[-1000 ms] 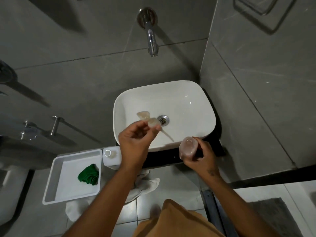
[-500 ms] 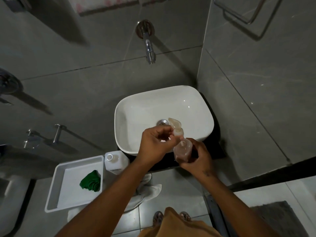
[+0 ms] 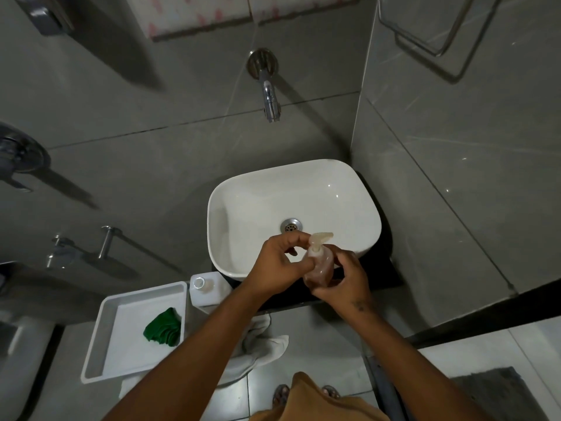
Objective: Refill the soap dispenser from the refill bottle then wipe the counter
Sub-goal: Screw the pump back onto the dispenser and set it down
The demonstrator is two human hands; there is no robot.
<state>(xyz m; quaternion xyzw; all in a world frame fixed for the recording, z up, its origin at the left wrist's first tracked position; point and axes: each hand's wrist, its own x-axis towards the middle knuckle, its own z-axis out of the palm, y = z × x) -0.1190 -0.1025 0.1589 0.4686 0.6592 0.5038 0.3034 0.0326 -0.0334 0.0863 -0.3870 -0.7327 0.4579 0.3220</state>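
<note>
The soap dispenser (image 3: pixel 318 264), a small translucent bottle of amber liquid, is held over the near rim of the sink (image 3: pixel 239 189). It looks light and probably slippery. The right hand (image 3: pixel 346 278) wraps its body; the left hand (image 3: pixel 280 262) pinches the pump collar. The white refill bottle (image 3: pixel 206 288) stands on the tabletop left, beside a tray (image 3: pixel 100 338) holding a green cloth (image 3: pixel 164 328).

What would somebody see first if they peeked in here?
Probably the two hands, left hand and right hand, holding a see-through soap dispenser at the front edge of the white sink. Next, the bright green cloth in the white tray at lower left.
</note>
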